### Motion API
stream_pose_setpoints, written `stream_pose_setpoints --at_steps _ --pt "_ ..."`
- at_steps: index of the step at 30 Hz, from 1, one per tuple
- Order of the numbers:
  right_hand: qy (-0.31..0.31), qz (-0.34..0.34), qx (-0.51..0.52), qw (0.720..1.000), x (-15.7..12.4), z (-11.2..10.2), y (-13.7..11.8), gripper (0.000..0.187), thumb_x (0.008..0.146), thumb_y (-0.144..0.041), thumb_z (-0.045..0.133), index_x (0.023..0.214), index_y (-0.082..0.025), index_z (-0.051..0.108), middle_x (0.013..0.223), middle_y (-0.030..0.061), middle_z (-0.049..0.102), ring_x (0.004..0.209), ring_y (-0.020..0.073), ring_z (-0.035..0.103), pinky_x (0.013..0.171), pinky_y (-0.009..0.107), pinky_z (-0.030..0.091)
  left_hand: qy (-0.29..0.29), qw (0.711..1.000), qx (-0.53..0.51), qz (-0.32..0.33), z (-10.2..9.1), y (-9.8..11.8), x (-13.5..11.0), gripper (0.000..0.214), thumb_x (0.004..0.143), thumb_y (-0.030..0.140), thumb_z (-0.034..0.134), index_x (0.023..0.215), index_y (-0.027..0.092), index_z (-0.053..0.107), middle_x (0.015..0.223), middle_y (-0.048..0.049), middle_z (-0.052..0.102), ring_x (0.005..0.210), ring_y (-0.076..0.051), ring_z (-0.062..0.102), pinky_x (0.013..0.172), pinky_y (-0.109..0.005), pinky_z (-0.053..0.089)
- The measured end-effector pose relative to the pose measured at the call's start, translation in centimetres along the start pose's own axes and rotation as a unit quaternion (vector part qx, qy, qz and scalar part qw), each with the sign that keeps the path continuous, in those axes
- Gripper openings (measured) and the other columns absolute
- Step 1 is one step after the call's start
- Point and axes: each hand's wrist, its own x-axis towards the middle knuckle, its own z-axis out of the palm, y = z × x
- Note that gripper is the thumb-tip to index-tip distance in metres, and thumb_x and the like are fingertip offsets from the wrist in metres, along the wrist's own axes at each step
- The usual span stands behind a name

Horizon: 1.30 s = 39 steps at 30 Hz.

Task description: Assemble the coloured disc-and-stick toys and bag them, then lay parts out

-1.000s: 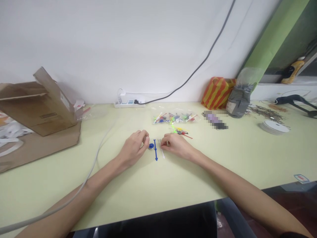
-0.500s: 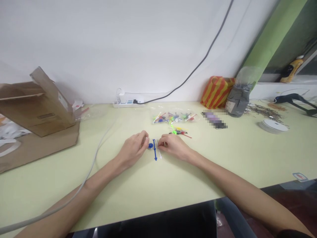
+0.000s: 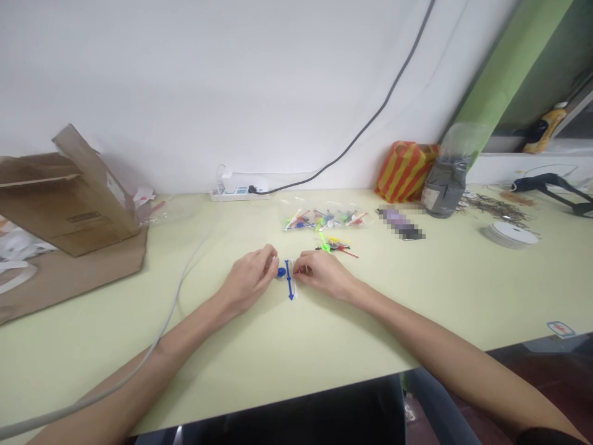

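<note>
Through my remote view, the right hand (image 3: pixel 322 272) pinches the slim white plastic arrow (image 3: pixel 296 289) between its fingertips, the arrow's head pointing toward the wearer; just left of it, the blue plastic arrow (image 3: pixel 290 283) lies on the pale green tabletop (image 3: pixel 278 352); the small round blue piece (image 3: pixel 281 272) sits between that arrow and the left hand (image 3: pixel 252 272), whose fingers are curled, though I cannot tell whether they grip anything; beyond, I see loose multicoloured plastic pieces (image 3: pixel 326 246).
</note>
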Motion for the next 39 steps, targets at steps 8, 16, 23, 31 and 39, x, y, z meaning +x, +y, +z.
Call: stream_pose_setpoints --at_steps 8,16,23,31,39 --pt "0.072 -0.009 0.034 0.997 -0.2 -0.4 -0.2 0.009 0.093 -0.018 0.063 0.094 -0.018 0.072 0.084 0.0023 0.066 0.070 0.0113 0.058 0.067 0.023 0.040 0.008 1.000 -0.021 0.000 0.1 0.0 0.0 0.017 0.101 0.039 0.039 0.098 0.024 0.046 0.076 0.0023 0.059 0.067 -0.016 0.055 0.064 -0.029 0.039" --pt "0.122 -0.020 0.212 0.969 -0.3 0.0 -1.8 0.017 0.097 -0.034 0.058 0.099 -0.020 0.068 0.093 0.0026 0.073 0.082 0.0135 0.067 0.061 0.021 0.044 0.027 0.997 -0.065 0.032 0.7 0.7 -0.3 0.018 0.096 0.041 0.052 0.098 0.023 0.052 0.075 0.0025 0.055 0.068 -0.015 0.055 0.064 -0.027 0.041" --pt "0.172 0.014 0.215 0.961 -0.2 0.2 -1.5 0.016 0.097 -0.034 0.053 0.098 -0.020 0.061 0.089 0.0030 0.069 0.079 0.0135 0.065 0.059 0.022 0.044 0.069 0.995 -0.017 0.068 0.4 -0.5 0.3 0.022 0.097 0.033 0.052 0.112 0.023 0.062 0.087 -0.0023 0.058 0.082 -0.018 0.058 0.075 -0.032 0.045" --pt "0.197 0.020 0.177 0.964 0.1 0.2 -0.1 0.015 0.095 -0.023 0.048 0.099 -0.019 0.061 0.083 0.0013 0.066 0.071 0.0125 0.061 0.062 0.023 0.044 0.063 0.998 -0.022 -0.006 0.1 -2.5 1.0 0.029 0.097 0.036 0.047 0.118 0.023 0.062 0.093 -0.0036 0.064 0.087 -0.019 0.061 0.081 -0.034 0.047" --pt "0.196 0.007 0.142 0.970 0.0 0.2 -0.1 0.019 0.092 -0.016 0.047 0.098 -0.019 0.064 0.086 0.0018 0.067 0.072 0.0129 0.060 0.065 0.023 0.045 0.063 0.983 -0.164 -0.058 0.2 -2.4 1.2 0.031 0.093 0.045 0.055 0.114 0.022 0.056 0.094 -0.0022 0.069 0.080 -0.016 0.064 0.073 -0.029 0.050"
